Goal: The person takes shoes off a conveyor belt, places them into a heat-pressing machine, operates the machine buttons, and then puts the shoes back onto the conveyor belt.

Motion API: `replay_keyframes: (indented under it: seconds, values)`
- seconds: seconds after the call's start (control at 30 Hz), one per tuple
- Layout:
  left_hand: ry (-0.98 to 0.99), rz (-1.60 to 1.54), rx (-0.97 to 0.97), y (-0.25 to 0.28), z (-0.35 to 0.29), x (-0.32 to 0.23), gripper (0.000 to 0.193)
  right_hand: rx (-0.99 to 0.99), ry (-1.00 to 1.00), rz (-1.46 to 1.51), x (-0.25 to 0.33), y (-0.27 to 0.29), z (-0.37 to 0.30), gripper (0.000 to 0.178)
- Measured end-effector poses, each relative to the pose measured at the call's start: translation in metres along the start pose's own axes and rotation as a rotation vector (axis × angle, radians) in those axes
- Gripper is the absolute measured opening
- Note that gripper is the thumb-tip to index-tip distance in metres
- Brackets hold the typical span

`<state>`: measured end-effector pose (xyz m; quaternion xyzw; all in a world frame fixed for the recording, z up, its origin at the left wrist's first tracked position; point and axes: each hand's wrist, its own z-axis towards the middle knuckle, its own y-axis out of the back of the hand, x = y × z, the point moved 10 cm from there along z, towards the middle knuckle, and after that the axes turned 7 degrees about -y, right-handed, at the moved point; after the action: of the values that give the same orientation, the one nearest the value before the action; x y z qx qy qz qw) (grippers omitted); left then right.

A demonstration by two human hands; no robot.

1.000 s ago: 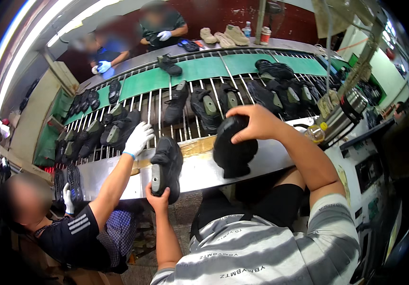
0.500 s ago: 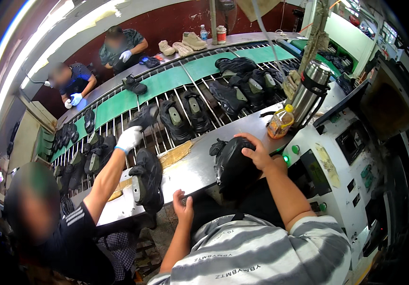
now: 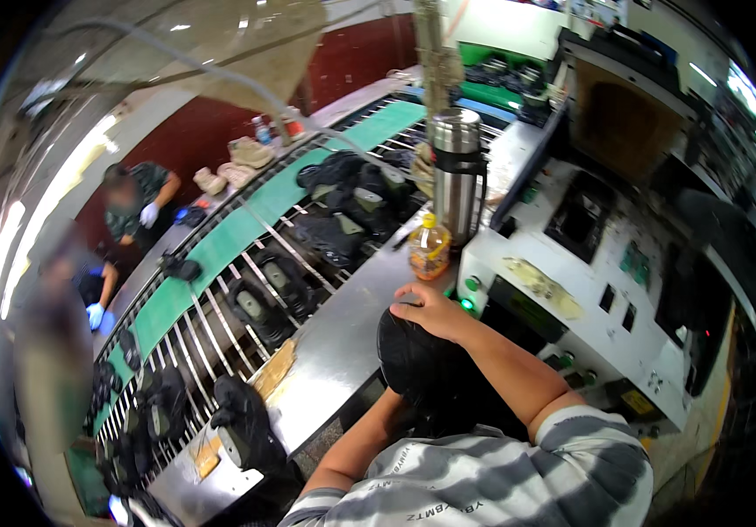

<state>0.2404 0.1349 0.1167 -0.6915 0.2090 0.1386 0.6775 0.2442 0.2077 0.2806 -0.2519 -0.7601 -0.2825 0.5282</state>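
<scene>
A black shoe is held upright in front of my torso, its dark side toward me. My right hand grips its upper end, with the fingers over the edge and the thumb on the near face. My left hand reaches to the lower part of the shoe, where its fingers are hidden behind it. At the near left of the metal table, another black shoe with a grey-green sole part rests by itself.
Beyond the table runs a roller conveyor with green mats and several black shoes. An orange-labelled bottle and a steel thermos stand ahead of my right hand. A white machine with an upright lid is at the right. Two people work across the conveyor.
My view has swung right. My left hand has come up from beside my body to the shoe. The shoe is now upright, closer to me. The gloved co-worker's arm has left the near left.
</scene>
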Motion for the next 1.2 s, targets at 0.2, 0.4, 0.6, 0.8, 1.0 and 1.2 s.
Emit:
replay_keyframes:
  seconds: [0.2,0.4,0.6,0.8,1.0,1.2]
  values:
    - [-0.257,0.043,-0.107,-0.044,0.016,-0.018,0.057,-0.308,0.084,-0.398,-0.059,0.018,-0.113,0.122]
    - [-0.141,0.187,-0.186,-0.057,0.038,-0.006,0.057,-0.438,-0.143,-0.257,-0.048,0.058,-0.158,0.130]
    - [-0.109,0.485,0.011,-0.144,0.073,-0.024,0.046,-0.777,0.148,0.512,-0.047,0.217,-0.186,0.115]
    - [-0.235,0.635,-0.182,-0.012,0.049,-0.043,0.021,-1.269,0.133,0.042,-0.007,0.437,-0.182,0.095]
    - [-0.197,0.712,-0.490,0.090,-0.020,-0.072,0.025,-1.385,-0.530,-0.520,0.005,0.536,-0.093,0.105]
    - [-0.149,0.584,-0.371,0.092,-0.029,-0.070,0.051,-1.257,-0.857,-0.600,-0.052,0.518,-0.054,0.094]
